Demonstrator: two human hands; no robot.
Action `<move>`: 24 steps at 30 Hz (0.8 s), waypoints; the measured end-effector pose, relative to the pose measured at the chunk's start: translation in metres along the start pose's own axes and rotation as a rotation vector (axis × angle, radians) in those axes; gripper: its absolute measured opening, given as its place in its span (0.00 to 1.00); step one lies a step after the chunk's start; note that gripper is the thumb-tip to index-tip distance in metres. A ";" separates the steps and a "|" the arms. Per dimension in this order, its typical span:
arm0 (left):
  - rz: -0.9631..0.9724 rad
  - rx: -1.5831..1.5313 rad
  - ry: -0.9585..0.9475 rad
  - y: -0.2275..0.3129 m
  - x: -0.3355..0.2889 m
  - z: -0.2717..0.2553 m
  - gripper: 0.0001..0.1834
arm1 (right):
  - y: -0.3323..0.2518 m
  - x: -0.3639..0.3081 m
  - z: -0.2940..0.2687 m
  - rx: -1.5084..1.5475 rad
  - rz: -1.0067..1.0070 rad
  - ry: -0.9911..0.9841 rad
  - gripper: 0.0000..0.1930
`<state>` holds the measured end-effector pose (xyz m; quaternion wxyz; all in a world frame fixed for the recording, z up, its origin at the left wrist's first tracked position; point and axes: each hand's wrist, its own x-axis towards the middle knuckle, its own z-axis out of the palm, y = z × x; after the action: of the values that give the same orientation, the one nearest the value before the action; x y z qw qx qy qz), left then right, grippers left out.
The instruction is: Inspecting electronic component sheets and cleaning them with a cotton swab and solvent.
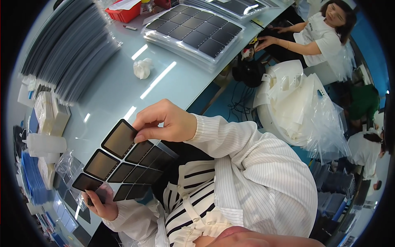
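Observation:
A clear-white sheet bearing rows of dark, glossy rectangular panels (101, 164) is held up tilted over the table's near edge. My left hand (103, 204) grips its lower left corner, thumb and fingers closed round the edge. At the upper edge, my right hand (166, 122) pinches the sheet beside its top panel between thumb and fingers. Part of the sheet bends away toward my lap. On the table beyond lies a crumpled white wad (142, 68), touched by neither hand.
A tall stack of dark sheets (70, 45) stands at the far left. Similar panel sheets in clear trays (193, 31) lie at the back, near a red bin (123, 12). White boxes and a jug (47, 144) sit left. A white bag-lined bin (288, 107) and a seated co-worker (321, 41) are right.

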<state>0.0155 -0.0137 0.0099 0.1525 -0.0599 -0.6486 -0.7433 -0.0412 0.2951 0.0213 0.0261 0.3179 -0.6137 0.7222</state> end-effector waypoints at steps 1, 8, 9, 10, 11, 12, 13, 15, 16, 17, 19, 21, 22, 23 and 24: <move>-0.034 -0.013 0.101 0.001 -0.001 0.003 0.17 | 0.001 0.002 0.002 0.053 0.023 0.020 0.05; 0.027 -0.011 -0.194 -0.005 -0.001 0.013 0.29 | -0.016 0.021 -0.012 0.110 0.153 0.230 0.04; 0.122 0.094 0.012 -0.016 -0.006 0.014 0.26 | -0.013 0.028 -0.013 0.160 0.082 0.283 0.03; 0.119 0.098 0.019 -0.015 -0.007 0.011 0.26 | -0.018 0.034 -0.016 0.125 0.079 0.322 0.03; 0.043 0.051 -0.095 -0.012 -0.007 0.008 0.24 | -0.019 0.039 -0.018 0.113 0.070 0.335 0.03; -0.032 0.004 -0.208 -0.010 -0.008 0.006 0.22 | -0.020 0.044 -0.020 0.102 0.061 0.349 0.03; -0.034 -0.034 -0.191 -0.011 -0.009 0.007 0.18 | -0.024 0.048 -0.021 0.084 0.065 0.349 0.03; -0.048 0.036 -0.129 -0.010 -0.012 0.011 0.16 | -0.026 0.055 -0.023 0.052 0.056 0.335 0.04; -0.060 0.102 -0.075 -0.010 -0.013 0.012 0.14 | -0.026 0.058 -0.024 0.062 0.058 0.323 0.04; -0.069 0.054 -0.067 -0.010 -0.013 0.013 0.12 | -0.028 0.061 -0.025 0.042 0.092 0.335 0.04; -0.075 0.089 -0.042 -0.007 -0.015 0.012 0.12 | -0.027 0.069 -0.021 0.055 0.158 0.321 0.06; -0.079 0.069 -0.072 -0.006 -0.011 0.014 0.13 | -0.026 0.074 -0.022 0.001 0.171 0.336 0.08; -0.076 0.069 -0.059 -0.005 -0.012 0.014 0.13 | -0.024 0.077 -0.022 -0.028 0.167 0.336 0.09; -0.083 0.083 -0.044 -0.004 -0.012 0.013 0.13 | -0.025 0.079 -0.022 -0.047 0.170 0.316 0.09; -0.092 0.096 -0.029 -0.004 -0.011 0.012 0.14 | -0.024 0.081 -0.023 -0.068 0.173 0.296 0.10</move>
<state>0.0233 0.0001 0.0048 0.1114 -0.0334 -0.6877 -0.7166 -0.1055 0.2933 0.0814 0.0647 0.1529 -0.6525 0.7394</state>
